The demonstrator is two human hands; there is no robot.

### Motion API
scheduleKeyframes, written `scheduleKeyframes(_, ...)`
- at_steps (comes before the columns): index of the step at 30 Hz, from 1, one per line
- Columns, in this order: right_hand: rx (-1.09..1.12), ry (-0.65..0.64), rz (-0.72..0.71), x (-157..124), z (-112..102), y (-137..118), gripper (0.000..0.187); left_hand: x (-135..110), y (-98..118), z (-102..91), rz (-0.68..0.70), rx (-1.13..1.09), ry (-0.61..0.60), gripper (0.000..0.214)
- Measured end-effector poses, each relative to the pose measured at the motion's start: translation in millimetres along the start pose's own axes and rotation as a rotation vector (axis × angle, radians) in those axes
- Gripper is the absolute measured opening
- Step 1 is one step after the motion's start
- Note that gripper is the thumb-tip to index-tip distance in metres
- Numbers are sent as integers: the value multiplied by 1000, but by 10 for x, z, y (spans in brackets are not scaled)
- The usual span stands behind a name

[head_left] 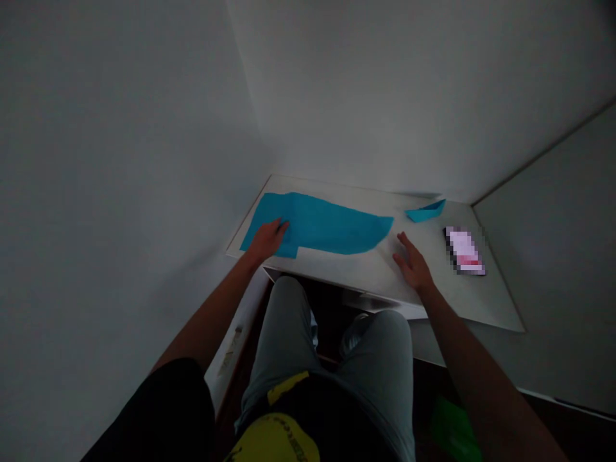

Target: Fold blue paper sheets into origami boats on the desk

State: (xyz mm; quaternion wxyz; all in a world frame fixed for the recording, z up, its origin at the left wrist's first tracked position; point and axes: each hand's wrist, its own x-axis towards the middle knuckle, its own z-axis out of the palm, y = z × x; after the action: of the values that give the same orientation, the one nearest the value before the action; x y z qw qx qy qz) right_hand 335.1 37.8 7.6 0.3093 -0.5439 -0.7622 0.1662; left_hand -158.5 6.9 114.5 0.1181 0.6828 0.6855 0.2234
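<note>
A large piece of blue paper [332, 224] lies on the white desk, with a curved right end and a stepped lower left edge. My left hand [268, 240] rests over its left part, fingers stretched out and slightly apart, holding nothing that I can see. To the right of the paper, my right hand [414, 266] hovers at or just above the desk top, open, its thumb and fingers apart. Beyond that hand, near the back wall, stands a small folded blue paper boat [425, 212].
A phone [464, 250] with a lit, blurred screen lies at the right of the white desk [332, 269]. Walls close in at the left, back and right. My knees are at the desk's front edge. Something green [452, 427] lies on the dark floor at lower right.
</note>
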Motion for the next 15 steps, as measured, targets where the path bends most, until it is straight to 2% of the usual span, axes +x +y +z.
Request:
scheduleKeyframes(4,2,-2,19,-2,-4,-11,84,138,-261,-405,-26,-75,214,46)
scheduleKeyframes(7,-7,4,3,-3,2,21,82,149,-342,-586,-57,-77,347,50)
scheduleKeyframes(9,-16,16,-12,-2,12,49,81,100,-355,-623,-61,-58,381,49)
scheduleKeyframes(11,-24,26,-20,-2,22,70,80,15,-360,-596,6,-19,385,48)
scheduleKeyframes(15,-28,23,-23,4,24,80,79,-165,-421,-412,176,142,282,59)
